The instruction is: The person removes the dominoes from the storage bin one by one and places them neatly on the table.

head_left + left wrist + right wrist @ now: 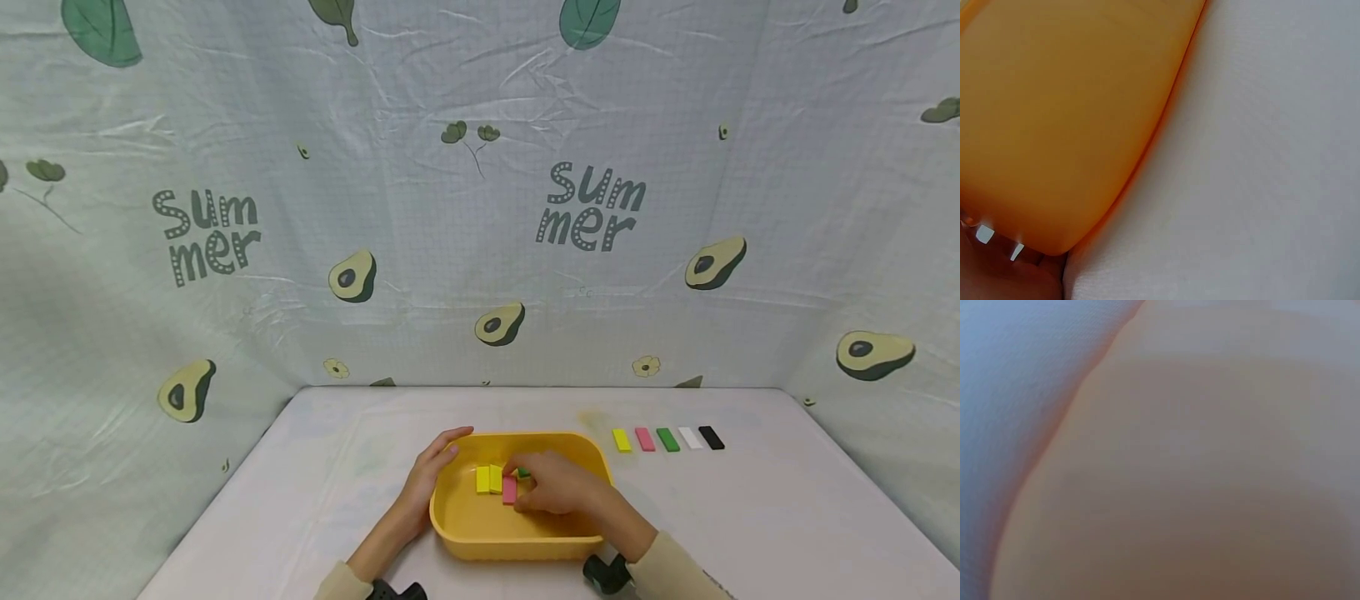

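A yellow plastic basin point(517, 550) stands on the table in the head view. My left hand point(423, 483) holds its left side, thumb at the rim and fingers along the outside; the left wrist view shows part of that hand point(1004, 269) against the basin wall point(1072, 125). Inside the basin, my right hand point(555, 483) pinches a pink block point(509, 492) between index finger and thumb. Two yellow blocks point(489, 479) lie side by side just left of it. A green block point(524, 472) is partly hidden under the right hand. The right wrist view is a blurred close-up.
Right of the basin, a row of small blocks lies on the white-covered table point(750, 500): yellow point(622, 440), pink point(645, 439), green point(667, 439), white point(690, 437) and black point(711, 437). A printed sheet point(450, 217) hangs behind and at the sides.
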Tool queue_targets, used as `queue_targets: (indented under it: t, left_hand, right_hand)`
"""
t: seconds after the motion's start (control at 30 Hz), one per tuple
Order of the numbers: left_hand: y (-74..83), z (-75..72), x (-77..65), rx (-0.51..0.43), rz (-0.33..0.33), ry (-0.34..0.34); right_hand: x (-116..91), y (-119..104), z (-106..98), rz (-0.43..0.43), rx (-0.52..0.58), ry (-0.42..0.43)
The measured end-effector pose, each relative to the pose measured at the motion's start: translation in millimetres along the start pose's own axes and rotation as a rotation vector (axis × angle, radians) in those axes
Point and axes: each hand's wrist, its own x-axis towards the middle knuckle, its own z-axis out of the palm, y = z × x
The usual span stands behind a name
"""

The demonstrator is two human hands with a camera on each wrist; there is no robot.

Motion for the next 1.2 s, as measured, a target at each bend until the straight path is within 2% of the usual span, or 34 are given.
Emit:
queue_targets:
  t: [0.53, 1.2]
  left_hand:
    - [0.5, 0.5, 1.0, 0.009, 0.008, 0.001]
    - [1.3, 1.3, 0.8, 0.017, -0.001, 0.008]
  right_hand:
    - [3.2, 1.4, 0.6, 0.051, 0.025, -0.012]
    - [2.5, 2.6, -0.4, 0.041, 0.029, -0.017]
